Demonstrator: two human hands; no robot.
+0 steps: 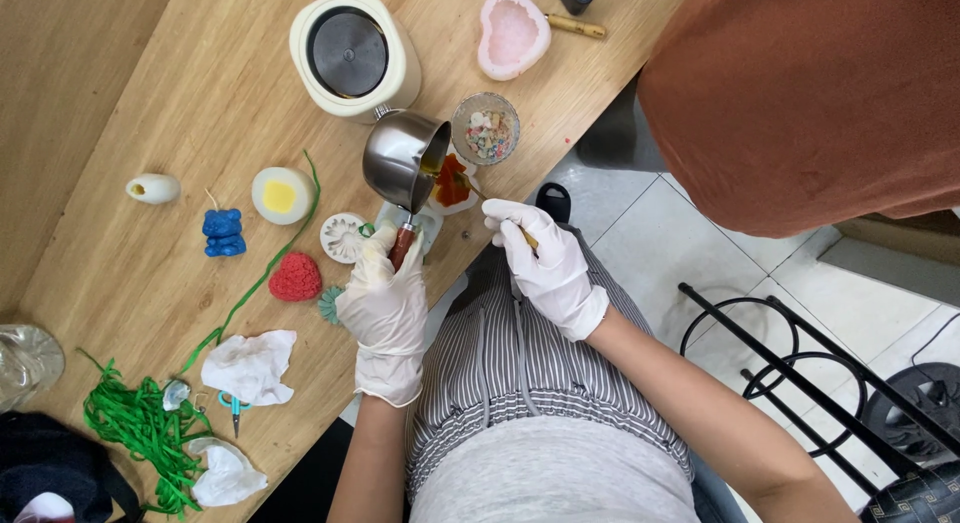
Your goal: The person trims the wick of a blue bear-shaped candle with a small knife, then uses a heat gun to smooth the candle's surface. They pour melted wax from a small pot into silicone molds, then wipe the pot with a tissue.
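- At the far left edge of the wooden counter (200, 93), a clear plastic thing (28, 361) and a dark cloth (55, 473) are cut off by the frame; what they are is hard to tell.
- Just right of them lie a heap of green ribbon (135, 428), crumpled tissues (250, 366) and small scissors (234, 407).
- Further up stand a white egg-shaped candle (152, 189), a blue bear candle (223, 233), a round yellow candle (281, 195) and a red candle (296, 278).
- The left hand (385, 308), in a white glove, is clamped on the wooden handle of a small steel pot (403, 160); the forearm rises from the bottom edge, and the pot is tipped towards a mould (452, 185) with orange-red contents.
- The pot hides part of the mould, and the thin pour is hard to make out.
- Behind the pot stands a cream heater (352, 53); a glass of shells (486, 130) sits just beside the mould.
- The right hand (545, 263), also gloved, is closed on a thin stick (480, 195) whose tip reaches the mould; the elbow is bent out right.
- A pink heart mould (513, 33) lies near the top.
- A rust-coloured shape (810, 93) at the upper right is blurred.
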